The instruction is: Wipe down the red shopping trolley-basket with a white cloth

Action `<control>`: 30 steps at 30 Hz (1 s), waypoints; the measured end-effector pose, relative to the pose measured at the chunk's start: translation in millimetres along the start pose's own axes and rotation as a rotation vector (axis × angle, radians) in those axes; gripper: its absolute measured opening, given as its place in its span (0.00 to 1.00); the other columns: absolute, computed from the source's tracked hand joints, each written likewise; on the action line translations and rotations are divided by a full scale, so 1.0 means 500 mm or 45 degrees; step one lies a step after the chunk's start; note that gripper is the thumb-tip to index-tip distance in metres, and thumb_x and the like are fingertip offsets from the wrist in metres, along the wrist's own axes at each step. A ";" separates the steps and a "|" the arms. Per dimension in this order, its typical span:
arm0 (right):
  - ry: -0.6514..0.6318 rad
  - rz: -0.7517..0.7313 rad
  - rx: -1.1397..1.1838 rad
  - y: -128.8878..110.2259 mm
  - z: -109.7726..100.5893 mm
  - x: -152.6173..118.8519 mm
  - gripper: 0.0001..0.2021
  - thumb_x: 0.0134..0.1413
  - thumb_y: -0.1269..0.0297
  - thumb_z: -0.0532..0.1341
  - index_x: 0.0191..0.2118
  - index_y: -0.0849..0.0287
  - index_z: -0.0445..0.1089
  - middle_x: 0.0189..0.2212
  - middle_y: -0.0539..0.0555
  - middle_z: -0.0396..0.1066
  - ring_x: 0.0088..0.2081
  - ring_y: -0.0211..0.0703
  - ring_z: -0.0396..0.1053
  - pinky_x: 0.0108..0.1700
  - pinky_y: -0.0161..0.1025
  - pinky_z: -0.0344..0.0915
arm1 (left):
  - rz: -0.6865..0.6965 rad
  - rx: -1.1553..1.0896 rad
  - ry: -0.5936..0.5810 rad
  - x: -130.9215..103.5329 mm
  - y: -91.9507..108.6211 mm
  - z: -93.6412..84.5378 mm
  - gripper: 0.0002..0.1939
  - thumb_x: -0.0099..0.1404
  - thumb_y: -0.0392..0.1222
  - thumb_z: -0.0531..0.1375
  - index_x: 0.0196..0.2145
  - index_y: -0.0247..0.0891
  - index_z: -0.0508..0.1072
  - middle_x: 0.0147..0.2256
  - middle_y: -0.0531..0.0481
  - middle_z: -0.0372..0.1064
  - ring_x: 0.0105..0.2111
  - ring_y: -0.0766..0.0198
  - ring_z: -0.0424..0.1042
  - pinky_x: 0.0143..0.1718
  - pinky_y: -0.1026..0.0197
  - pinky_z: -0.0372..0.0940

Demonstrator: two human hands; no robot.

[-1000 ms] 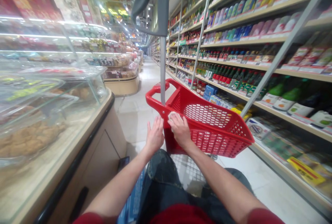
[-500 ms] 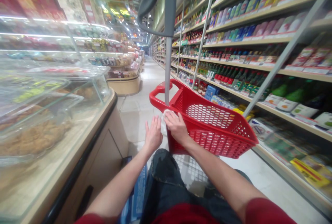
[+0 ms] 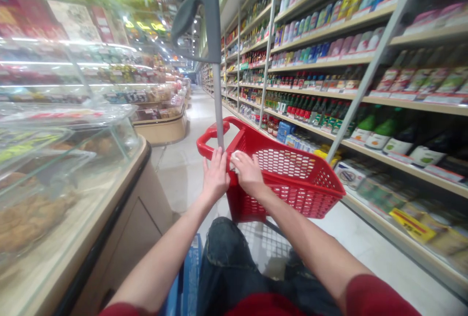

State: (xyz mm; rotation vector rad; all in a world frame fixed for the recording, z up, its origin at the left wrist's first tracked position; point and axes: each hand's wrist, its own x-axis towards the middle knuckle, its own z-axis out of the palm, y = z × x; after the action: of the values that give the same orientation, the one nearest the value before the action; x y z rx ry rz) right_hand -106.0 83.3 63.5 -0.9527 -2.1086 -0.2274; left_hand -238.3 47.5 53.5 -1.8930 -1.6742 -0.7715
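The red basket point(image 3: 303, 183) stands just ahead of the person's knees point(image 3: 226, 245), a grey handle point(image 3: 214, 23) above it on a metal pole point(image 3: 218, 106). The right hand point(image 3: 249, 174) has its fingers together, curled over a white cloth point(image 3: 233, 161) at the basket's near end (only a little of the cloth shows). Just beside it, the left hand point(image 3: 216, 174) keeps its fingers straight, the little finger apart, tips at the rim below the pole. A glass counter point(image 3: 144, 218) runs along the left, shelves point(image 3: 310, 91) along the right.
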 end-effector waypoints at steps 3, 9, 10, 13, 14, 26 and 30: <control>-0.062 0.105 0.052 -0.019 0.024 0.021 0.21 0.54 0.72 0.50 0.54 0.59 0.63 0.56 0.58 0.61 0.57 0.48 0.54 0.57 0.49 0.49 | 0.023 -0.015 -0.012 0.011 0.007 0.004 0.32 0.57 0.34 0.49 0.60 0.30 0.52 0.62 0.37 0.45 0.62 0.54 0.45 0.60 0.44 0.41; 0.000 0.210 0.053 0.061 0.008 -0.049 0.21 0.51 0.75 0.50 0.51 0.55 0.65 0.55 0.54 0.62 0.57 0.45 0.55 0.58 0.52 0.44 | 0.108 0.004 -0.045 0.002 0.006 0.005 0.33 0.55 0.30 0.48 0.59 0.30 0.53 0.60 0.39 0.52 0.62 0.55 0.48 0.61 0.41 0.38; -0.019 0.287 0.029 0.089 -0.006 -0.068 0.21 0.50 0.75 0.51 0.49 0.56 0.66 0.54 0.55 0.63 0.56 0.46 0.56 0.57 0.53 0.44 | 0.114 0.001 -0.057 0.004 0.010 0.005 0.33 0.55 0.30 0.48 0.59 0.29 0.53 0.60 0.39 0.51 0.62 0.55 0.48 0.61 0.41 0.38; -0.124 0.492 -0.058 0.152 -0.049 -0.108 0.21 0.49 0.74 0.51 0.49 0.57 0.65 0.53 0.57 0.65 0.53 0.47 0.59 0.56 0.53 0.46 | 0.134 -0.012 -0.109 0.014 0.029 0.011 0.32 0.55 0.31 0.49 0.59 0.30 0.55 0.60 0.40 0.50 0.62 0.54 0.47 0.60 0.39 0.38; -0.156 0.529 -0.079 0.159 -0.058 -0.112 0.20 0.49 0.74 0.51 0.49 0.58 0.65 0.52 0.57 0.65 0.53 0.48 0.60 0.55 0.52 0.47 | 0.137 -0.012 -0.125 0.017 0.038 0.014 0.31 0.55 0.32 0.49 0.58 0.30 0.56 0.60 0.40 0.51 0.61 0.53 0.48 0.60 0.38 0.38; -0.025 0.409 -0.150 0.165 -0.035 -0.132 0.15 0.59 0.65 0.50 0.51 0.56 0.64 0.53 0.56 0.65 0.55 0.47 0.57 0.56 0.51 0.45 | 0.266 0.052 -0.213 0.009 0.149 0.049 0.28 0.57 0.34 0.48 0.56 0.28 0.60 0.59 0.38 0.54 0.60 0.50 0.50 0.59 0.35 0.39; -0.003 0.540 -0.223 0.228 -0.069 -0.170 0.14 0.59 0.65 0.50 0.47 0.56 0.66 0.50 0.57 0.67 0.51 0.48 0.60 0.53 0.51 0.49 | 0.300 0.058 -0.267 0.018 0.176 0.066 0.28 0.58 0.35 0.48 0.57 0.28 0.60 0.59 0.38 0.54 0.61 0.50 0.49 0.59 0.34 0.37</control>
State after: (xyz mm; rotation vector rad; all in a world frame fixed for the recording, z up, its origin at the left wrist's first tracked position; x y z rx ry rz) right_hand 28.2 100.6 7.7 -1.4759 -1.8564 -0.1947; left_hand -147.1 65.9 36.7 -2.1510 -1.5329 -0.4515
